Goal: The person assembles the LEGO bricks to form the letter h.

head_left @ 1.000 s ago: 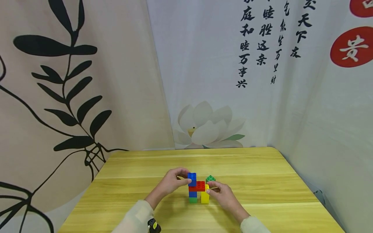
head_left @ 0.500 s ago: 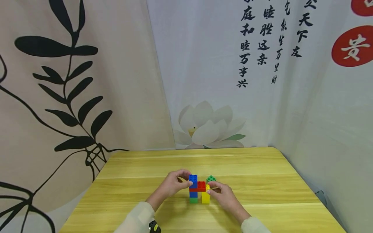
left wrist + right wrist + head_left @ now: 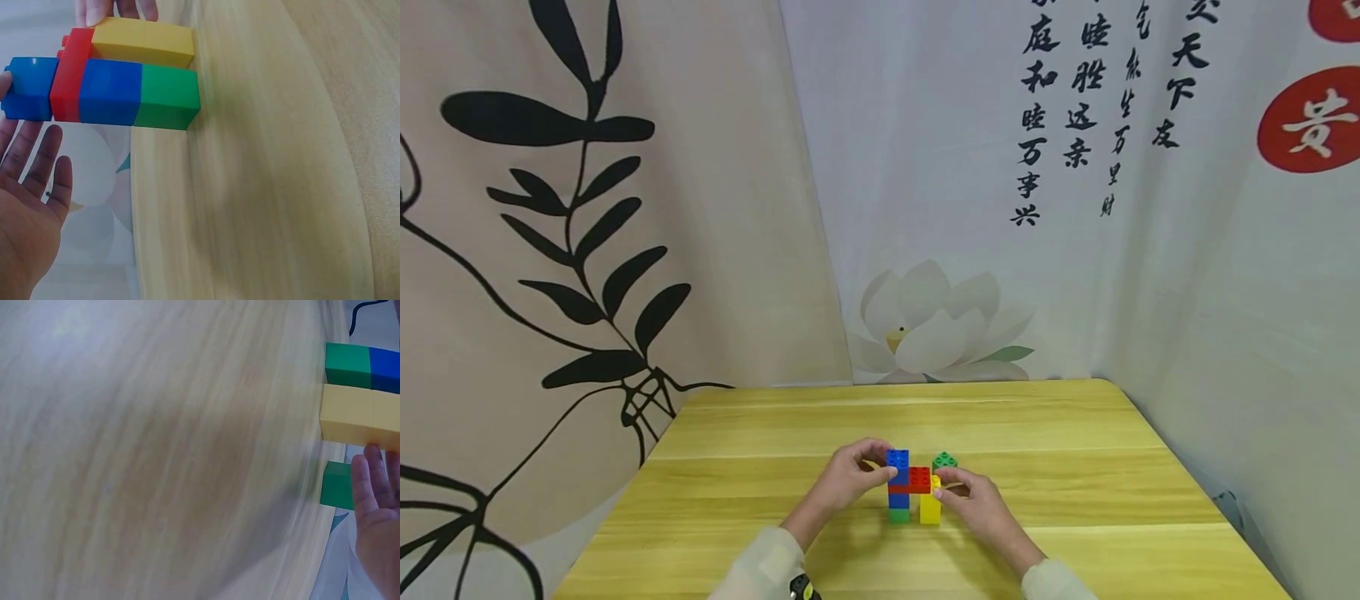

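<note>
A small brick structure stands on the table in the head view. On its left, a green brick [image 3: 898, 517] carries a blue brick [image 3: 898, 502]; two stacked yellow bricks [image 3: 929, 510] form its right leg. Across both lies a red brick [image 3: 919, 478]. My left hand [image 3: 850, 477] pinches an upper blue brick [image 3: 32, 90], seated on the red brick's left end, its thumb in front. With thumb and forefinger my right hand [image 3: 976, 502] grips the upper yellow brick, just under the red one. Behind that hand sits a separate green brick [image 3: 337, 485].
The wooden table [image 3: 1037, 433] reaches back to a hanging cloth [image 3: 925, 167] printed with a flower and writing. A black device [image 3: 803, 588] is on the left wrist.
The upper blue brick, held in my left hand, has come down slightly and now sits flush on the red brick. My right hand keeps its place at the yellow brick.
</note>
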A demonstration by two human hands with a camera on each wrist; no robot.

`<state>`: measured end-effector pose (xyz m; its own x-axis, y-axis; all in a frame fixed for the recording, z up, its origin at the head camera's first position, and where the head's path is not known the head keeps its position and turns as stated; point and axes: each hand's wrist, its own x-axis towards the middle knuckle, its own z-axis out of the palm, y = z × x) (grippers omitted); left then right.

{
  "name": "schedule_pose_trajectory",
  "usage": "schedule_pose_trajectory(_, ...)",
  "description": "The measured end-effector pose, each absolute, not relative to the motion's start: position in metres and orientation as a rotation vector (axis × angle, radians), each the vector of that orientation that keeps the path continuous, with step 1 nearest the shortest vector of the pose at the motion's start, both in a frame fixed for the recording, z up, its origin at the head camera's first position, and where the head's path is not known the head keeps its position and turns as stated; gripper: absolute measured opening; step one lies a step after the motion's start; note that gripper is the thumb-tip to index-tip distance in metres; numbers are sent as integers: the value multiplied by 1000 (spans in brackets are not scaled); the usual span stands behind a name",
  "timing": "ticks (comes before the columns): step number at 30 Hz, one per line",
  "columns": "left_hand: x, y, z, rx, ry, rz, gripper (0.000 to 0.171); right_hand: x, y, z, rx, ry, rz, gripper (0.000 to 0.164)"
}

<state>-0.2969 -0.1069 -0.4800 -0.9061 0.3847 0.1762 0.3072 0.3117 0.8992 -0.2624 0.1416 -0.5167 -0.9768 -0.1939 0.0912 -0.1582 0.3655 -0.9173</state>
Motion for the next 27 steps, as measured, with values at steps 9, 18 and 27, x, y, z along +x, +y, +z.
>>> schedule_pose_trajectory(9, -297, -102, -486, 645, 2562, 1658, 26, -261, 141, -517, -317, 2559, -1734, 37)
schedule_pose_trajectory(18, -298, -101, -486, 632, 2574, 1641, 30, -263, 142, -518, -284, 2578, -1736, 37)
schedule_pose_trajectory(27, -298, -104, -489, 645, 2591, 1634, 32, -262, 140, -517, -294, 2564, -1759, 37)
